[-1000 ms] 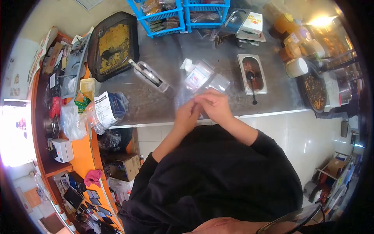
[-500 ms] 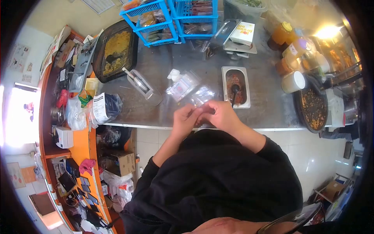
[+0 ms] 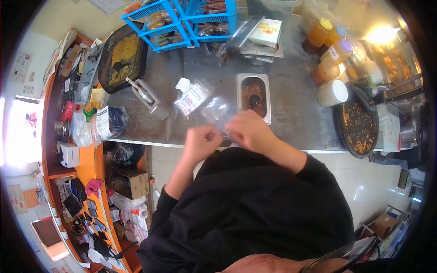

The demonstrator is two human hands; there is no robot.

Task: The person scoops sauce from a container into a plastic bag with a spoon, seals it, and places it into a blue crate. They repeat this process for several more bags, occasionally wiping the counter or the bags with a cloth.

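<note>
Near the counter's front edge, my left hand (image 3: 201, 142) and my right hand (image 3: 249, 132) are held close together with fingers curled. Between them they pinch a clear plastic bag (image 3: 217, 112), which extends away from me over the counter. Just beyond it lies a packet of clear bags with a printed label (image 3: 193, 98). A steel tray of reddish food (image 3: 253, 93) with a dark spoon stands beyond my right hand. To the left is a metal scoop with a handle (image 3: 152, 101).
A black pan of yellow food (image 3: 119, 61) stands at the back left, near blue baskets (image 3: 169, 45). A white box (image 3: 265, 32) rests at the back. Bottles (image 3: 337, 51), a white tub (image 3: 332, 93) and a round dark pan (image 3: 359, 123) are at the right.
My hands have moved slightly apart, with the plastic bag stretched between them. The view has shifted, so the counter items appear further left.
</note>
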